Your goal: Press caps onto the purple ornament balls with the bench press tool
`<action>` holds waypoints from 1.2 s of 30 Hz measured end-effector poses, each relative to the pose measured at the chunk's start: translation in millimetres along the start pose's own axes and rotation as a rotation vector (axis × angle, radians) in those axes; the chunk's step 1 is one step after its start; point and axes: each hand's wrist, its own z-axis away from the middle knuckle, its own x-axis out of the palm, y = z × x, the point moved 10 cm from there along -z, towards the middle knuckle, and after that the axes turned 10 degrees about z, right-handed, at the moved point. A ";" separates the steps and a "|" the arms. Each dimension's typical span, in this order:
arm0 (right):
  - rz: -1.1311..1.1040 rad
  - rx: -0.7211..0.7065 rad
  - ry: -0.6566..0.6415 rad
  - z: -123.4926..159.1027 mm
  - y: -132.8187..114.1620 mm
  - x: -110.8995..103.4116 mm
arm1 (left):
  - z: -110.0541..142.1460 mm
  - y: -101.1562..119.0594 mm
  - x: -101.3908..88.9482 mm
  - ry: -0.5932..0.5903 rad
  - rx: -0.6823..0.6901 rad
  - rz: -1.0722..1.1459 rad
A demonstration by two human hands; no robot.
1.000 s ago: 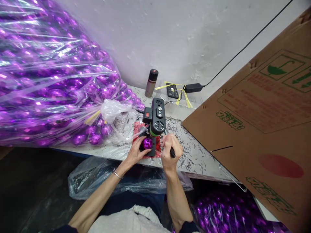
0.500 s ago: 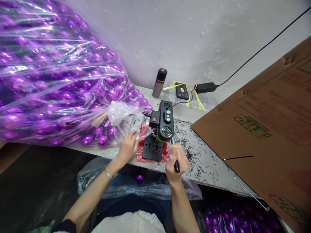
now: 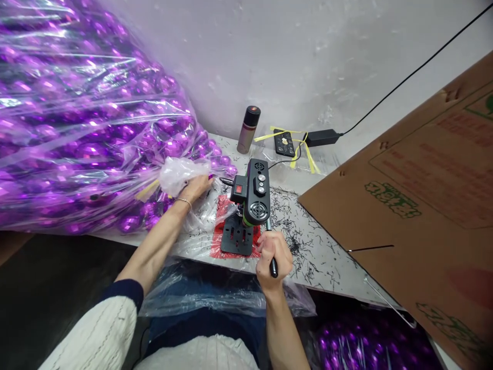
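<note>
My right hand [image 3: 274, 257] is wrapped around the black lever handle [image 3: 273, 268] of a small black press [image 3: 257, 190]. The press has round grilles, silver buttons and a red switch, and its slotted base plate [image 3: 237, 237] lies over red plastic [image 3: 217, 231]. To the left, my left hand [image 3: 195, 189] reaches in beside the bunched clear plastic, its fingers stretched out and partly hidden. Something shiny and purple shows at its fingertips, close to the pile of faceted purple balls [image 3: 90, 151] in a large clear bag.
A dark-capped bottle [image 3: 247, 131], a black card-like object [image 3: 284, 143] and a power adapter [image 3: 322, 137] with yellow ties sit near the wall. Small black bits litter the table [image 3: 323, 267]. A cardboard box [image 3: 416, 205] leans in from the right. More purple balls [image 3: 370, 344] lie below.
My left hand has moved up and left, from beside the press to the bag of purple balls. A purple ball seen below the table edge is no longer visible. My right hand still grips the lever.
</note>
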 end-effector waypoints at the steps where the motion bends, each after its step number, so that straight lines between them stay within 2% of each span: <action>1: 0.000 -0.001 -0.001 -0.1 -0.1 -0.1 | 6.4 0.6 -0.3 -0.004 -0.004 -0.006; 4: -0.003 -0.002 0.000 0.1 0.2 -0.4 | 45.3 3.1 -5.1 0.023 -0.012 0.144; 7: -0.002 0.002 0.008 -0.3 0.3 -1.1 | 103.1 -5.1 -1.0 0.042 -0.165 0.640; 9: 0.004 0.008 0.013 -1.0 0.3 -1.5 | 141.5 -5.7 17.2 -0.015 -0.308 1.072; 11: 0.005 0.009 0.013 -1.7 -0.3 -1.5 | 173.0 3.2 39.1 -0.103 -0.435 1.437; 13: 0.006 0.005 0.008 -2.2 -1.0 -1.1 | 194.6 14.6 56.9 -0.169 -0.531 1.679; 15: 0.008 0.003 0.001 -2.4 -1.3 -0.7 | 206.1 22.1 69.4 -0.188 -0.586 1.777; 20: 0.014 0.013 -0.013 -3.5 -1.1 -0.8 | 208.5 23.2 87.8 -0.174 -0.603 1.618; 23: 0.013 0.017 -0.020 -4.6 -1.4 -0.9 | 198.9 16.6 90.6 -0.120 -0.534 1.509; 26: 0.014 0.010 -0.023 -4.7 -1.7 -1.2 | 187.0 6.7 84.3 0.005 -0.374 1.263; 29: 0.026 0.004 -0.034 -3.2 -1.4 -0.8 | 181.0 6.1 82.1 0.071 -0.206 0.965; 32: 0.033 0.001 -0.040 -1.6 -0.8 -0.5 | 179.2 13.9 81.1 0.112 -0.047 0.714; 36: 0.028 0.003 -0.039 -0.9 0.0 -0.6 | 175.8 32.4 77.2 0.152 0.142 0.506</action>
